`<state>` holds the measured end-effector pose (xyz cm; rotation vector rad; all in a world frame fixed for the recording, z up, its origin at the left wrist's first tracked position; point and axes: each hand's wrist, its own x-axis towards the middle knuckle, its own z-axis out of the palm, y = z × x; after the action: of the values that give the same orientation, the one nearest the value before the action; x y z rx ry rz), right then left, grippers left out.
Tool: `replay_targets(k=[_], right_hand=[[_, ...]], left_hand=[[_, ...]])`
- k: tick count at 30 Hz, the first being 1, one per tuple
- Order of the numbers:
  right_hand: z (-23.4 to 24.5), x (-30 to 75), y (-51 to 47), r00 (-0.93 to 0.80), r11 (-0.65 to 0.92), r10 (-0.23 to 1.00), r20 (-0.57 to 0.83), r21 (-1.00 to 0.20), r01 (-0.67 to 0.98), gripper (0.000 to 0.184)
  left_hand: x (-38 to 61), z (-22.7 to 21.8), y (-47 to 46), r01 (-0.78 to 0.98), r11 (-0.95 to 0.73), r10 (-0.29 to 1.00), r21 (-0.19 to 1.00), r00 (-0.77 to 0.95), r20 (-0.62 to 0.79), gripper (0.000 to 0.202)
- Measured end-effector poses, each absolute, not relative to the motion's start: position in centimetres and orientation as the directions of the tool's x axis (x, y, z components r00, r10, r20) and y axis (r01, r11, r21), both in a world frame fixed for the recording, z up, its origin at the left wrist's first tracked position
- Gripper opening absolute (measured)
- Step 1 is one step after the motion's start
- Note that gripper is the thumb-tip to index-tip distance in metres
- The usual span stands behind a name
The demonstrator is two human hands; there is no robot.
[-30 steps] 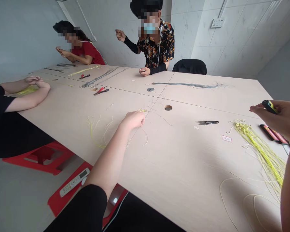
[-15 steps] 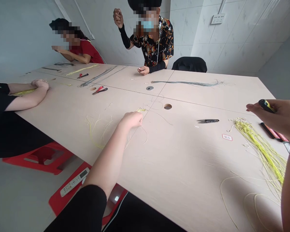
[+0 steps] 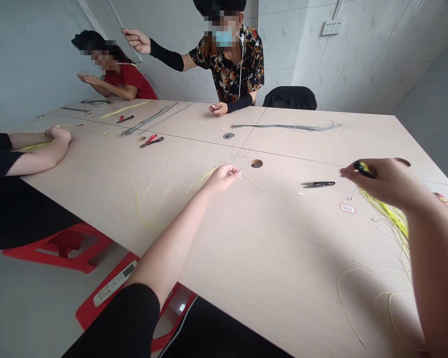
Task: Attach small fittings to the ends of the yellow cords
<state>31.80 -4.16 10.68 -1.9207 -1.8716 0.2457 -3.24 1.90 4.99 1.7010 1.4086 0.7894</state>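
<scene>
My left hand [image 3: 226, 178] is over the middle of the table, thumb and fingers pinched together. Whatever lies between its fingertips is too small to make out. Beside its wrist lies a small bunch of pale yellow cords [image 3: 200, 182]. To the right, my right hand [image 3: 392, 181] is raised above the table and closed around a small black-and-yellow tool [image 3: 365, 169], whose kind I cannot tell. Partly behind my right hand and forearm lies a bundle of yellow cords [image 3: 393, 219] with looped ends. Black thread snips [image 3: 319, 184] rest on the table between my hands.
Red-handled pliers [image 3: 152, 141], a grey cord bundle [image 3: 289, 127] and a cable hole [image 3: 257, 163] are farther off. A small red-edged label [image 3: 347, 208] lies near the yellow bundle. Co-workers sit across and at left. A remote [image 3: 115, 283] lies on a red stool below.
My left hand has lifted and moved slightly right, its fingers turning from a fist to a pinch. My right hand has moved left with the tool. The co-worker opposite has stretched an arm sideways.
</scene>
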Motion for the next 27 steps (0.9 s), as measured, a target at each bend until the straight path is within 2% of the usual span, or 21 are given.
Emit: replay_targets(k=[2,4,6,9,12,14,15,17,19,21,22,27], right_hand=[[9.1,30.1,-3.7,-0.017,0.043,0.998,0.055,-0.521,0.852,0.033],[7.2,28.1,-3.4,-0.147,0.164,0.986,0.084,-0.670,0.724,0.036],[5.1,26.2,-3.2,-0.125,0.172,0.985,0.122,-0.804,0.570,0.038],[2.3,24.3,-3.2,-0.097,0.131,0.990,0.101,-0.914,0.383,0.041],[0.7,23.5,-3.2,-0.125,0.106,0.989,0.079,-0.969,0.223,0.043],[0.2,23.4,-3.3,-0.151,0.098,0.986,0.076,-0.985,0.141,0.045],[0.0,23.3,-3.3,-0.163,0.101,0.983,0.081,-0.988,0.116,0.045],[-0.2,23.2,-3.3,-0.190,0.114,0.977,0.093,-0.988,0.104,0.044],[-0.2,23.1,-3.4,-0.223,0.122,0.970,0.094,-0.986,0.115,0.041],[-0.2,23.2,-3.5,-0.272,0.116,0.959,0.084,-0.988,0.105,0.041],[-0.1,23.3,-3.5,-0.294,0.110,0.952,0.081,-0.990,0.084,0.042],[0.1,24.0,-3.1,-0.316,0.095,0.942,0.114,-0.993,-0.074,0.048]], left_hand=[[-1.7,4.8,1.4,0.261,-0.001,0.976,0.965,0.212,-0.056,0.020],[-0.1,4.5,0.9,0.009,0.040,0.966,0.999,0.256,-0.041,0.024],[1.4,4.1,0.3,-0.201,0.053,0.960,0.978,0.281,0.006,0.028],[3.4,2.8,-0.5,-0.321,0.073,0.958,0.944,0.286,0.023,0.032],[4.6,1.0,-1.2,-0.257,-0.027,0.959,0.966,0.267,0.098,0.032],[4.7,0.0,-1.6,-0.127,-0.282,0.932,0.951,0.200,0.303,0.030],[4.6,-0.3,-1.7,-0.038,-0.441,0.881,0.897,0.172,0.441,0.028],[4.2,-0.7,-1.9,0.138,-0.714,0.699,0.686,0.189,0.690,0.022],[3.8,-0.8,-2.0,0.233,-0.866,0.496,0.443,0.275,0.824,0.017],[3.5,-0.8,-2.1,0.259,-0.922,0.366,0.287,0.345,0.864,0.013],[3.5,-0.8,-2.1,0.264,-0.931,0.338,0.253,0.361,0.869,0.012],[3.7,-1.0,-2.1,0.232,-0.924,0.374,0.305,0.382,0.845,0.010]])
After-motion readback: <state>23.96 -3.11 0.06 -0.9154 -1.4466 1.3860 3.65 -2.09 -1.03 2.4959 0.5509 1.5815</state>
